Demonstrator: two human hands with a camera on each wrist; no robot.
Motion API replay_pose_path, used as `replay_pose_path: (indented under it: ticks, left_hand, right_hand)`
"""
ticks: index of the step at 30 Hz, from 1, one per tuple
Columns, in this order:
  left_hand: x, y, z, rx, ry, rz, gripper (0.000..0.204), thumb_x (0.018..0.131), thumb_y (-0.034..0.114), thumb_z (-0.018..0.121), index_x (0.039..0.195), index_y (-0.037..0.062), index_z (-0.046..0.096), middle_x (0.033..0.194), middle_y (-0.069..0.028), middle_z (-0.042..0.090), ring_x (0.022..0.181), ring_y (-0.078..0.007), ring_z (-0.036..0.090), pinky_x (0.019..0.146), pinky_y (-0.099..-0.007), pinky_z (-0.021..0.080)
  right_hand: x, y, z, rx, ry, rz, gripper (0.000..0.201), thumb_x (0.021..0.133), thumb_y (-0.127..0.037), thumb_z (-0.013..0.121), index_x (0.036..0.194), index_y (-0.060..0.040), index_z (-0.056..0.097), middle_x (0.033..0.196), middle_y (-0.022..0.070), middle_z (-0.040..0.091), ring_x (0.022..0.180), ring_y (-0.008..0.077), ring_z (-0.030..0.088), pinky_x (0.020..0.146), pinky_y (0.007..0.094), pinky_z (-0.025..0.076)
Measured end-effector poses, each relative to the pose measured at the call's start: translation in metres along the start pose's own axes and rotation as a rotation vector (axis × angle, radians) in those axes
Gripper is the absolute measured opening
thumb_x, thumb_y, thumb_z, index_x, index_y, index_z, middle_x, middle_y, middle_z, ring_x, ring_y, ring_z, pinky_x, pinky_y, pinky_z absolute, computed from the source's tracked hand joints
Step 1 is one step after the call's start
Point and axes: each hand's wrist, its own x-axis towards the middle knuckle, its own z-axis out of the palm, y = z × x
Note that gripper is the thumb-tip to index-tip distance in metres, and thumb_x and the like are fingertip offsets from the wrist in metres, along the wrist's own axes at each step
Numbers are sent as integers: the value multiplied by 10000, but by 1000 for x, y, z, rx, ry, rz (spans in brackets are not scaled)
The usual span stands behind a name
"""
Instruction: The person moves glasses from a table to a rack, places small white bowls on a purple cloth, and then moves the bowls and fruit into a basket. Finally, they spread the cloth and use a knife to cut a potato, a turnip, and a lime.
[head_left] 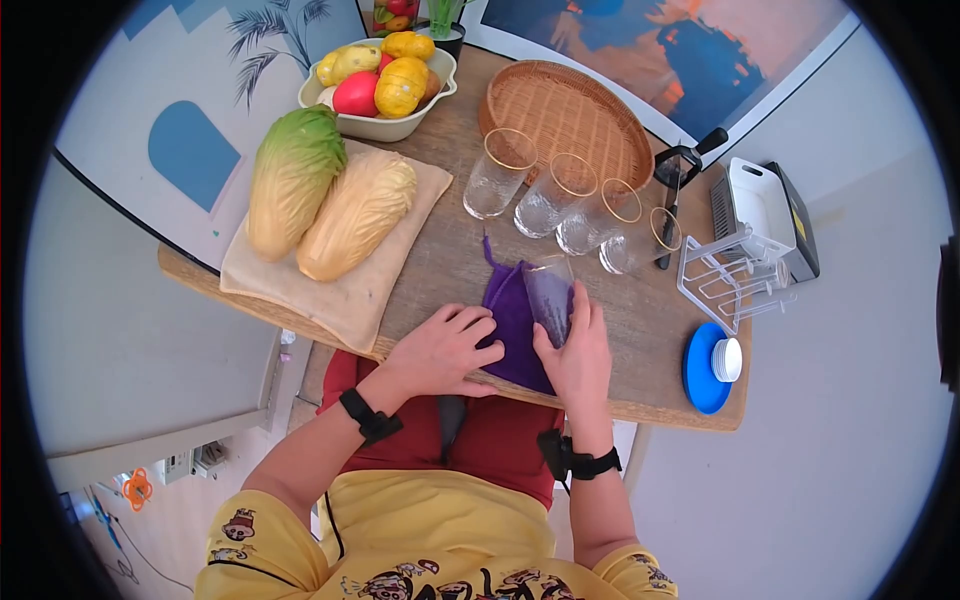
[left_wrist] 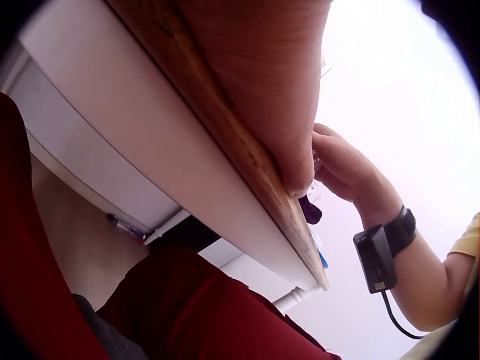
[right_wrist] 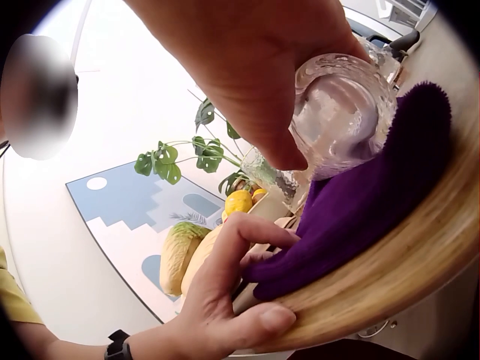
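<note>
A clear drinking glass (head_left: 549,300) lies tilted over a purple cloth (head_left: 508,325) at the table's front edge, its rim pointing away from the person. My right hand (head_left: 580,352) holds this glass, thumb on its left side and fingers on its right; the right wrist view shows the textured glass base (right_wrist: 337,112) close to the cloth. A thin purple cord trails from the cloth's far left corner. My left hand (head_left: 443,350) rests at the cloth's left edge, fingers bent and fingertips touching the fabric, with the thumb apart near the table edge.
Several gold-rimmed glasses (head_left: 497,175) stand behind the cloth, before a round wicker tray (head_left: 570,110). Two cabbages (head_left: 355,215) lie on a beige cloth (head_left: 370,290) at left. A fruit basin (head_left: 390,127) stands behind them. At right are a white rack (head_left: 715,285) and a blue plate (head_left: 703,385).
</note>
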Motion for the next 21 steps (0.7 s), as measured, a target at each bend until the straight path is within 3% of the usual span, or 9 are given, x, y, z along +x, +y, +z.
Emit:
replay_pose_path:
  ticks: [9,18,21]
  left_hand:
    - [0,0,0,-10,2,-2,519,778,546,746,1057,127,619,1158,-97,567,1202,-293,527,988,-433,443]
    - [0,0,-1,-2,17,13,546,765,552,759,1060,110,636,1126,-114,581,1197,-312,545,986,-445,455]
    - [0,0,-1,-11,14,9,547,761,545,762,1068,111,635,1127,-114,581,1196,-314,545,987,-447,455]
  right_hand:
    - [-32,-10,-9,-47,-2,-25,799,794,-241,790,1474,-52,415,1306,217,545,1147,416,593,867,475,556]
    - [5,4,3,47,-10,53,780,792,-258,792,1457,-47,442,1295,223,567,1123,423,609,869,465,557]
    - [-5,2,2,34,8,-37,792,791,-256,792,1467,-50,433,1308,222,557,1148,417,596,897,460,547]
